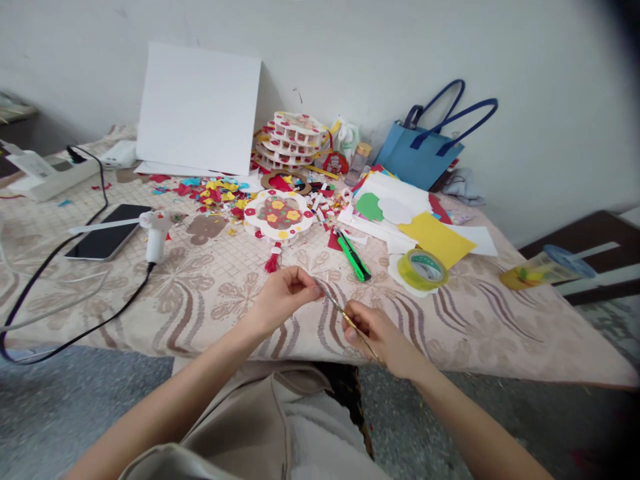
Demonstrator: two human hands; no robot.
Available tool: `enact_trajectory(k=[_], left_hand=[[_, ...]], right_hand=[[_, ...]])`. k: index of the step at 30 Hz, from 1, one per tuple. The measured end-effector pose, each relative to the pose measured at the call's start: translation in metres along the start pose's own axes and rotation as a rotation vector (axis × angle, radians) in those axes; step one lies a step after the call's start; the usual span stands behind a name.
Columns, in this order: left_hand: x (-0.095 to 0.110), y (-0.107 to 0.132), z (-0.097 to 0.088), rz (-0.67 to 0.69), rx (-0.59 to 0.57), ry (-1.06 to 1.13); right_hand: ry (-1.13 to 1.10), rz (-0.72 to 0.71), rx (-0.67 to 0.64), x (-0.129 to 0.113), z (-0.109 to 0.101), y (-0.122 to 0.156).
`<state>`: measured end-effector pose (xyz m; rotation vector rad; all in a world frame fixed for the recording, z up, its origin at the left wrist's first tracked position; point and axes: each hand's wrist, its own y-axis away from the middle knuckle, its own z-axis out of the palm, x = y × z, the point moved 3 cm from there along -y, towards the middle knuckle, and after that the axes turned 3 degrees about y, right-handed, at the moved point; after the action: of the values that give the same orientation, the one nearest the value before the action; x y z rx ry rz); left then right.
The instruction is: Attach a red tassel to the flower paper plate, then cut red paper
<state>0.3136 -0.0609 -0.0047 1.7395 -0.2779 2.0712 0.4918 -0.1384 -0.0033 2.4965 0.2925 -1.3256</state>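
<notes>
The left hand (285,293) pinches the upper tip of a thin stick (345,319) between thumb and forefinger, fingers closed narrowly; the right hand (377,333) grips the same stick lower down, fingers curled around it, so that it runs slantwise between the two hands just above the near edge of the counter (210,300). The stick appears slender, light and fairly stiff, probably easy to snap or let slip if bent; judged from its thinness, it handles best with a fingertip pinch near each end, as shown. What sits at its upper tip is too small to tell. Beyond the hands, on the patterned cloth, lie a green utility knife (353,257) and, to its right, a roll of yellow-green tape (424,269). Farther back rests a round paper ornament (278,215) with red and yellow flowers and a red tassel, amid scattered coloured paper scraps (215,193). To the left lie a white glue gun (155,233) on a black cord and a dark phone (107,232). Against the wall stand a white board (200,107), a stacked paper lantern (295,140) and a blue bag (425,150); coloured paper sheets (435,237) lie before the bag.
</notes>
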Motion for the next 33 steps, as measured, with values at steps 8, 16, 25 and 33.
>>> enact_trajectory(k=[8, 16, 25, 33], left_hand=[[-0.005, 0.0, -0.002, -0.008, -0.011, 0.026], [-0.008, 0.0, -0.003, -0.025, -0.023, 0.063], [-0.01, 0.002, -0.003, -0.04, -0.021, 0.099], [-0.01, -0.002, -0.007, -0.096, 0.013, 0.228]], right_hand=[[-0.025, 0.035, 0.005, 0.006, 0.0, 0.0], [0.011, 0.063, 0.03, 0.01, -0.002, 0.0], [0.059, 0.062, 0.061, 0.005, -0.006, 0.0], [0.495, 0.007, 0.181, 0.009, -0.011, 0.002]])
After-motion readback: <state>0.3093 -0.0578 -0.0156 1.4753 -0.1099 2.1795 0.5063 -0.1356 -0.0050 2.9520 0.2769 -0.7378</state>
